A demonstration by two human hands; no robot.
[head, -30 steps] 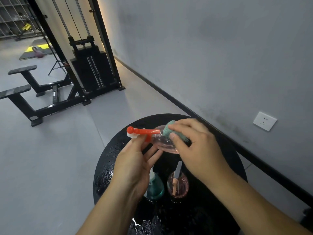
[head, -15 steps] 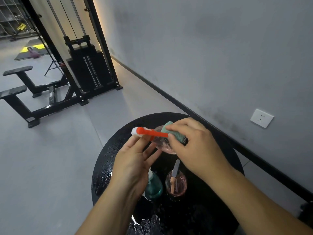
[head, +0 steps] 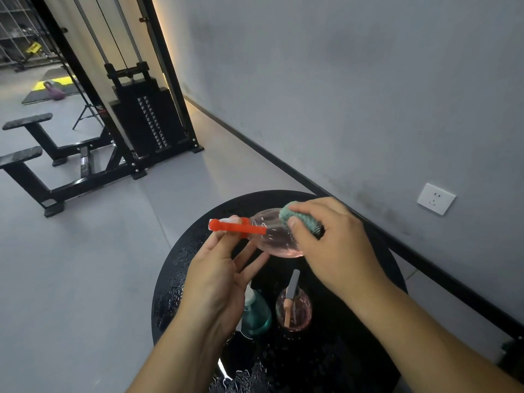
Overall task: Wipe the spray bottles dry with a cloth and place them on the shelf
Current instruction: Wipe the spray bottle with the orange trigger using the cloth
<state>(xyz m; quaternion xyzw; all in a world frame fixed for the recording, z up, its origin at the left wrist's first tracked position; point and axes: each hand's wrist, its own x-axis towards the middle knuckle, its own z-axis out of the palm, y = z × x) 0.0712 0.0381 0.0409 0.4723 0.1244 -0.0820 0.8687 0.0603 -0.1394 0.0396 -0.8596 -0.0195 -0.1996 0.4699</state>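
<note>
My left hand [head: 218,276] holds a clear pink spray bottle [head: 272,236] by its red and white spray head, tipped on its side above the round black table [head: 368,330]. My right hand [head: 334,245] pinches a green cloth [head: 297,218] and presses it against the bottle's body. On the wet table below stand a teal spray bottle [head: 255,316], partly hidden by my left hand, and a second pink bottle [head: 293,309] with a grey head.
Water drops cover the table top. A grey wall with a white socket [head: 436,198] runs along the right. A black cable weight machine [head: 141,114] and benches [head: 34,165] stand on the grey floor to the left. A wire shelf [head: 17,29] shows far back left.
The cloth in my right hand has slid a little along the bottle's body. My left hand has turned the bottle slightly, and the spray head now sits lower and more to the right.
</note>
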